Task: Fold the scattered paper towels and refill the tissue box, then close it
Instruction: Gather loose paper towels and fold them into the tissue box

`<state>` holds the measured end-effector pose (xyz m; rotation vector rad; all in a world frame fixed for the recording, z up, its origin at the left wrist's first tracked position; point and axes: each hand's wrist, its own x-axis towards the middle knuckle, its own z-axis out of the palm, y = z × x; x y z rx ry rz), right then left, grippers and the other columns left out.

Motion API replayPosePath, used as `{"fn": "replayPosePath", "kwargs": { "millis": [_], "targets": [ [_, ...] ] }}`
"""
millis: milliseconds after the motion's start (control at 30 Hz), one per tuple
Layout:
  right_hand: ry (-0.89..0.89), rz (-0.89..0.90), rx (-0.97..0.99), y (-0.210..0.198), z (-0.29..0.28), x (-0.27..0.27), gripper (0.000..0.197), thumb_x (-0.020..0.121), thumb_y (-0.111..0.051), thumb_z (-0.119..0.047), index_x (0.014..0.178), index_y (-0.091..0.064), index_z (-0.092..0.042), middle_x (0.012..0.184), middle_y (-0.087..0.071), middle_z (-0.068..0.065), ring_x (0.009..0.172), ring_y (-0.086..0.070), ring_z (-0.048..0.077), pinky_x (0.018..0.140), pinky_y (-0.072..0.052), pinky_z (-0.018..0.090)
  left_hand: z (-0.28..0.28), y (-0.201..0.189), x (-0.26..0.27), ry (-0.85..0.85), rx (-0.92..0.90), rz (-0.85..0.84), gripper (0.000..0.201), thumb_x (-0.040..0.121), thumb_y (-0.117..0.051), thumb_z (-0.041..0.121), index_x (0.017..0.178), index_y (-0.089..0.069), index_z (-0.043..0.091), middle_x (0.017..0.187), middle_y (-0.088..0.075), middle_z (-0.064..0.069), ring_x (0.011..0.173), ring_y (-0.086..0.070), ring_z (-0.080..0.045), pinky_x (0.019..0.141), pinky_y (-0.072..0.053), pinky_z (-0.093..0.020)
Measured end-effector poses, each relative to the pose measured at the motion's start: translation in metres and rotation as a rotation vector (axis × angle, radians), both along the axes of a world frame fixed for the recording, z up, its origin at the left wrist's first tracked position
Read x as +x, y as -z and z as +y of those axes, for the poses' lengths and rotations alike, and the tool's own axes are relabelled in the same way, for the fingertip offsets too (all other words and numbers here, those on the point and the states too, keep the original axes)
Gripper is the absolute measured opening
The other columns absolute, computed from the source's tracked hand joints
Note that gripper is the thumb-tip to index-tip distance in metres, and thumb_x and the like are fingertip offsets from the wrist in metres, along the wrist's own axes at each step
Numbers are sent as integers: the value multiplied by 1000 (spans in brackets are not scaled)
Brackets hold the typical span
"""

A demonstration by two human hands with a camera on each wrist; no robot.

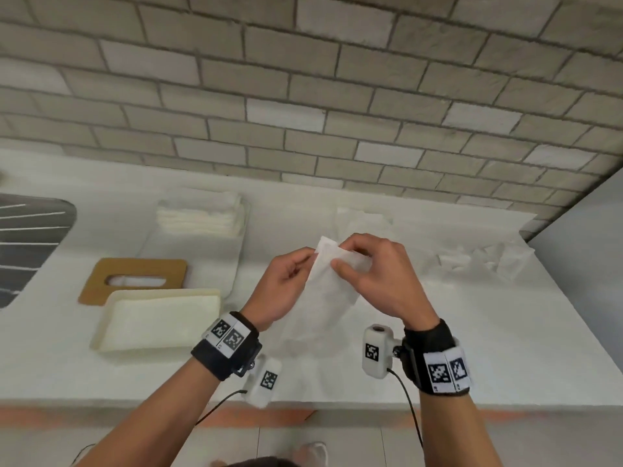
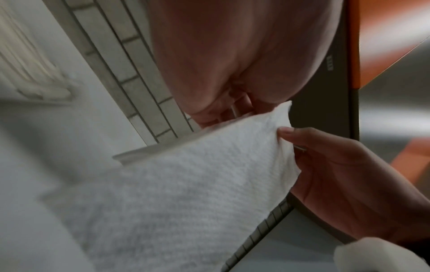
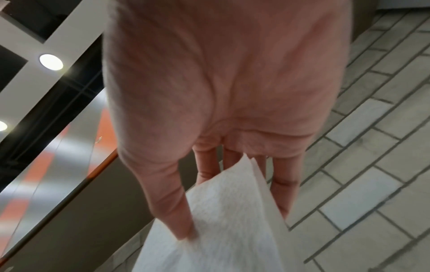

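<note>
A white paper towel [image 1: 323, 291] hangs above the counter, doubled over lengthwise, its lower end near the counter top. My left hand [image 1: 290, 281] pinches its top left edge. My right hand [image 1: 367, 267] pinches the top right corner between thumb and fingers; the towel [image 3: 228, 220] runs down from that thumb in the right wrist view. In the left wrist view the towel [image 2: 186, 193] fills the middle. The cream tissue box [image 1: 101, 332] lies open at the left with towels inside. Its tan lid [image 1: 135, 279] with an oval slot lies flat behind it.
A stack of folded towels [image 1: 199, 215] sits at the back of the white counter [image 1: 472, 332]. Crumpled loose towels [image 1: 488, 261] lie at the right and more [image 1: 364, 220] behind my hands. A dark sink [image 1: 30, 241] is at far left. A brick wall [image 1: 303, 96] backs the counter.
</note>
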<state>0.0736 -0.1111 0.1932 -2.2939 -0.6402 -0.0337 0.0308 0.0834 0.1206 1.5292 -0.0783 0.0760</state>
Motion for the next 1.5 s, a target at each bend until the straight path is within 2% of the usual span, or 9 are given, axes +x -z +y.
{"fn": "replayPosePath", "kwargs": {
  "millis": [233,433,567,700,900,1100,1233,1400,1500],
  "targets": [
    [-6,5,159,-2,105,-41,6,92,-81,-29,96,-77,-27,94,-77,-19,95,-71,3,80,-48,13,89,-7,-63,-68,63,10,41,104,-59,53,125,-69,19,118,-74,-12,111,-70,-35,99,-55,-57],
    [138,110,475,32,157,-55,11,92,-85,-28,91,-74,-26,93,-78,-9,90,-73,19,82,-60,37,190,9,-97,-279,276,155,25,92,-79,40,113,-76,27,104,-80,10,95,-77,-12,88,-63,-49],
    [251,115,410,85,192,-65,23,91,-84,-14,100,-64,-21,86,-73,-8,78,-70,7,72,-53,14,243,24,-112,-455,360,199,30,92,-82,25,118,-67,24,91,-76,21,87,-73,4,80,-59,-25],
    [164,151,159,148,231,-78,34,98,-67,-2,112,-47,-25,70,-64,3,62,-61,17,64,-56,35,272,63,-116,-499,742,221,42,93,-80,16,125,-55,22,89,-67,1,81,-68,-19,75,-51,-35],
    [95,-7,-261,183,255,-83,37,99,-65,-6,132,-49,-15,90,-66,9,90,-60,29,72,-54,41,275,100,-114,-295,1135,282,60,90,-77,7,130,-36,24,83,-59,-7,79,-68,-41,68,-56,-45],
    [-64,-104,-284,167,267,-77,34,93,-70,0,122,-62,-15,115,-54,10,102,-57,28,81,-59,40,259,97,-104,-301,1259,-41,38,79,-91,13,107,-66,14,114,-48,-7,103,-49,-29,82,-55,-46],
    [-281,127,-505,172,278,-76,31,102,-61,-2,130,-62,-14,135,-48,18,126,-51,39,97,-55,49,250,103,-87,104,1303,350,32,88,-84,36,106,-63,19,120,-41,0,113,-47,-27,101,-44,-40],
    [-300,130,-451,149,255,-66,26,101,-61,-1,125,-64,-10,123,-56,17,108,-62,40,86,-55,46,248,87,-69,142,1348,489,42,77,-93,23,100,-59,27,117,-47,4,118,-55,-24,96,-50,-39],
    [-112,60,-182,143,208,-60,16,102,-65,-22,118,-63,-21,112,-65,4,95,-67,28,78,-58,43,216,70,-64,-76,1261,299,28,86,-86,29,101,-62,30,109,-55,8,107,-65,-22,82,-54,-39]
  ]
}}
